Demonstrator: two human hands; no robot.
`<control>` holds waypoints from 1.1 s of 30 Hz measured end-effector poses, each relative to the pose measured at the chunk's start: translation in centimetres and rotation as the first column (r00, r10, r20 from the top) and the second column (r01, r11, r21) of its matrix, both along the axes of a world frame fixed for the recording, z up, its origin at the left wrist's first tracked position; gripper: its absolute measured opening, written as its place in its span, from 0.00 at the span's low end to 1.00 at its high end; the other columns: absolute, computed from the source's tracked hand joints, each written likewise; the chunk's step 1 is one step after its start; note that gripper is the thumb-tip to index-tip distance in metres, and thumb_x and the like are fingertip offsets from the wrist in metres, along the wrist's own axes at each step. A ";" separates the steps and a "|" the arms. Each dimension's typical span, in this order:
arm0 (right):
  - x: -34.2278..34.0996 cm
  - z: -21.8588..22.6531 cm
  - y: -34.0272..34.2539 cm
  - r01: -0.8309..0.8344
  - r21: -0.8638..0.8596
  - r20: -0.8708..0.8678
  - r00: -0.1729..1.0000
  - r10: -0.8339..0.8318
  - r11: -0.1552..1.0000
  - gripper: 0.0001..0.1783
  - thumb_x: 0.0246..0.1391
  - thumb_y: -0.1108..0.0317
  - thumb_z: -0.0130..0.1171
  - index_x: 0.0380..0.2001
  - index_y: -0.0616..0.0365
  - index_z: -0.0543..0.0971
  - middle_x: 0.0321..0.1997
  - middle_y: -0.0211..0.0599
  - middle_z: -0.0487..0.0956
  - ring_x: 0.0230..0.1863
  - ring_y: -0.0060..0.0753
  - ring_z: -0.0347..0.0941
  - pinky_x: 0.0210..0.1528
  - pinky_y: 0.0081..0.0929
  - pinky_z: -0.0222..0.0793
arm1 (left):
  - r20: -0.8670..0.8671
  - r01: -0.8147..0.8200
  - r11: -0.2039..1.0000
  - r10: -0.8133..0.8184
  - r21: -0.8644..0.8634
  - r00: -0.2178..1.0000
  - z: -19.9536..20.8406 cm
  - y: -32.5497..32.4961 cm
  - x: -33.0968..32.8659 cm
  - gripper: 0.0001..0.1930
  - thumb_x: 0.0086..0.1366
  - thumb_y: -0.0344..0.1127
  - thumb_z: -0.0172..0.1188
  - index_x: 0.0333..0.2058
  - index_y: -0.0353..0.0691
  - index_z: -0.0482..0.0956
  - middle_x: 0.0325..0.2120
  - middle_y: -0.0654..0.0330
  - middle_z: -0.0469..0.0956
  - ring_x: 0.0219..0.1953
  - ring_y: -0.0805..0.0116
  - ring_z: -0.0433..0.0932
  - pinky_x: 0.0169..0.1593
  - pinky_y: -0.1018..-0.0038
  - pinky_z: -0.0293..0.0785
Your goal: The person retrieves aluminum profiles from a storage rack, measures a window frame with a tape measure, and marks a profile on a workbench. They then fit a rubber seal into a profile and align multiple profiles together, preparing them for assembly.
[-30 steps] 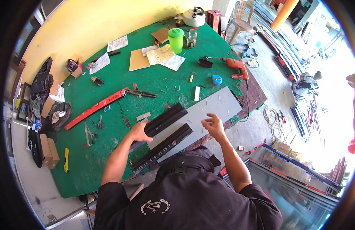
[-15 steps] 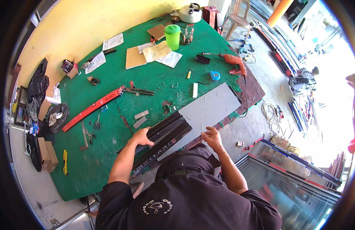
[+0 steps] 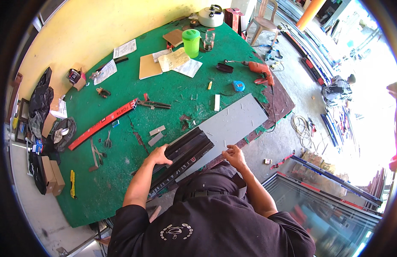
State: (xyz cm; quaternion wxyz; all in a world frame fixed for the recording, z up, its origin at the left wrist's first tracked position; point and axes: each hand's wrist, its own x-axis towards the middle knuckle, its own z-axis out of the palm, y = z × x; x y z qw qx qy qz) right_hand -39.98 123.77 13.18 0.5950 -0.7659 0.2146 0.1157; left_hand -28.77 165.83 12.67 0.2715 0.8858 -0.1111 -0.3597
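Note:
Black metal profiles [image 3: 188, 150] with long grooves lie side by side, slanting across the near part of the green table. My left hand [image 3: 159, 156] grips their upper left side, thumb across the top and fingers over the far edge. Beneath them a flat grey panel [image 3: 239, 118] extends to the upper right, with several small thin pieces scattered on it. My right hand [image 3: 235, 157] hovers at the panel's near edge, fingers curled together toward the profiles. Whatever those fingers may pinch is too small to make out.
Around the green table [image 3: 121, 180] lie a red long box [image 3: 104, 123], pliers [image 3: 155, 104], scissors [image 3: 107, 140], a blue tape measure [image 3: 238, 86] and a corded orange drill [image 3: 260, 70]. A green lidded pitcher [image 3: 191, 43] stands farther back. A person [image 3: 337, 90] crouches at the right.
My right hand has shifted slightly left and nearer to me along the panel edge. My left hand keeps its hold on the profiles, and the view has moved a little.

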 end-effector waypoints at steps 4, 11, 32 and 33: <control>1.3 -0.7 0.3 -0.056 -0.028 0.019 0.998 0.057 0.998 0.33 0.57 0.61 0.72 0.59 0.72 0.74 0.43 0.52 0.86 0.41 0.36 0.86 0.44 0.32 0.82 | 0.227 0.063 0.998 -0.062 0.003 0.972 -0.9 0.7 -0.6 0.52 0.41 0.56 0.83 0.65 0.41 0.75 0.51 0.50 0.78 0.60 0.47 0.75 0.65 0.59 0.72; 6.7 -0.4 2.3 -0.228 -0.264 0.060 0.966 0.252 0.937 0.36 0.57 0.55 0.70 0.63 0.67 0.74 0.57 0.54 0.82 0.52 0.46 0.83 0.53 0.41 0.79 | 0.300 -0.107 0.988 0.136 -0.109 0.944 -1.9 0.9 -1.5 0.35 0.54 0.58 0.77 0.55 0.41 0.85 0.48 0.47 0.79 0.55 0.46 0.77 0.60 0.58 0.73; 10.5 -1.7 4.7 -0.622 -0.312 0.061 0.742 0.668 0.718 0.46 0.59 0.61 0.62 0.75 0.65 0.57 0.62 0.70 0.75 0.67 0.64 0.71 0.69 0.45 0.66 | 0.573 -0.349 0.937 0.302 -0.029 0.762 -3.4 -3.7 -6.1 0.28 0.69 0.56 0.61 0.62 0.47 0.76 0.54 0.55 0.76 0.58 0.48 0.73 0.61 0.50 0.66; 10.5 -1.8 4.6 -0.629 -0.279 0.095 0.734 0.672 0.726 0.46 0.58 0.62 0.63 0.75 0.65 0.57 0.63 0.71 0.75 0.67 0.64 0.71 0.70 0.44 0.65 | 0.569 -0.345 0.938 0.298 -0.026 0.766 -3.2 -3.8 -6.1 0.29 0.69 0.56 0.60 0.62 0.47 0.76 0.54 0.55 0.76 0.58 0.48 0.73 0.61 0.50 0.66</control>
